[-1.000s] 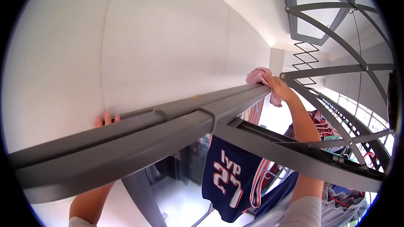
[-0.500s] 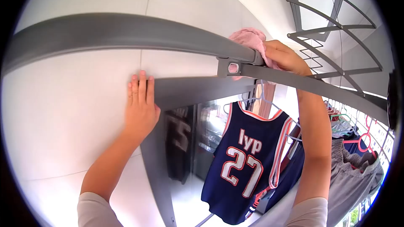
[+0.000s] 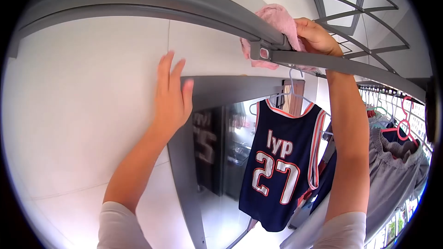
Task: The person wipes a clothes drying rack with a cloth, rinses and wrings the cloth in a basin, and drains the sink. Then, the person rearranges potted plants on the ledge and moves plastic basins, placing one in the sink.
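My right hand (image 3: 318, 38) grips a pink cloth (image 3: 280, 18), which drapes over and behind a grey metal rail (image 3: 152, 0) near its joint with a thinner bar (image 3: 364, 66). Part of the cloth hangs below the rail and shows through a small slot in the bracket (image 3: 261, 51). My left hand (image 3: 173, 90) is raised beside the white wall (image 3: 92, 110), fingers apart and slightly blurred, with nothing in it. Whether its fingertips touch the wall I cannot tell. The grey door frame (image 3: 230, 87) lies just right of that hand.
A navy jersey (image 3: 281, 161) hangs on a hanger below the rail. Grey trousers (image 3: 392, 175) and a pink hanger (image 3: 404, 129) are at the right, among other hanging clothes. A folding scissor frame (image 3: 364, 11) extends from the ceiling. Dark glass (image 3: 212, 152) reflects the jersey.
My left hand has shifted up and right, its fingers spreading from flat against the wall. My right hand and the cloth appear higher. The view has shifted, and the rail stands higher.
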A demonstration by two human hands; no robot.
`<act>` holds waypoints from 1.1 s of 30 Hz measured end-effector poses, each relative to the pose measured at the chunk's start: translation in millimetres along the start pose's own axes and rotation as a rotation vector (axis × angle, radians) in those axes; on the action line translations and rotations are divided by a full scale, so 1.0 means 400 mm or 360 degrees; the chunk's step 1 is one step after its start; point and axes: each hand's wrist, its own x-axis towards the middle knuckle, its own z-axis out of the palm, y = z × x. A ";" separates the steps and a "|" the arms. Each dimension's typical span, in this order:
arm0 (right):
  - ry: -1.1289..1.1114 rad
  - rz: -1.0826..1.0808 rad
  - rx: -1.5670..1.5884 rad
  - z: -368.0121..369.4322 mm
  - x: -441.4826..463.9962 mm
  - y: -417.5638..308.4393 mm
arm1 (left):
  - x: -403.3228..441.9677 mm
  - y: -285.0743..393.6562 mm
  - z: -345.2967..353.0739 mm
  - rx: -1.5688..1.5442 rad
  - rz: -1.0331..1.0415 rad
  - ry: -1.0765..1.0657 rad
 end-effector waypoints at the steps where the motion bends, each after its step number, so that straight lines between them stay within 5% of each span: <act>1: 0.0013 0.0003 -0.0062 -0.008 0.005 0.004 | 0.064 0.006 0.002 -0.0493 -0.0288 0.0000; 4: 0.0086 -0.0038 -0.0206 -0.021 0.026 0.013 | 0.306 -0.015 0.130 -0.1970 -0.1153 -0.0257; 6: 0.0194 -0.0142 -0.0293 0.009 0.032 0.016 | 0.409 -0.028 0.239 -0.2620 -0.1136 -0.0750; 12: 0.0091 0.0008 -0.0320 -0.068 -0.031 0.035 | 0.510 0.128 0.202 -0.2316 -0.0772 -0.2061; 13: 0.0439 0.0025 -0.0172 -0.057 -0.069 0.054 | 0.513 0.120 0.211 -0.2448 -0.0684 -0.2173; 16: 0.1293 -0.0354 0.0178 0.009 -0.145 0.123 | 0.504 0.101 0.252 -0.2406 -0.0575 -0.2012; 18: 0.1969 0.0134 -0.0061 0.054 -0.252 0.174 | 0.505 0.094 0.260 -0.2228 -0.0585 -0.1753; 20: 0.1812 0.0170 -0.1288 0.290 -0.299 0.118 | 0.509 0.090 0.251 -0.2220 -0.0648 -0.1591; 22: 0.1527 -0.0761 -0.2492 0.460 -0.272 0.049 | 0.511 0.072 0.221 -0.2291 -0.0689 -0.1467; 24: 0.1403 -0.0886 -0.3196 0.473 -0.190 -0.029 | 0.511 0.059 0.197 -0.2352 -0.0726 -0.1411; 28: 0.1453 -0.0393 -0.3590 0.348 -0.166 0.001 | 0.518 0.017 0.118 -0.2455 -0.0751 -0.1323; 33: 0.1497 -0.0496 -0.3524 0.308 -0.173 -0.001 | 0.532 -0.026 0.030 -0.2567 -0.0726 -0.1310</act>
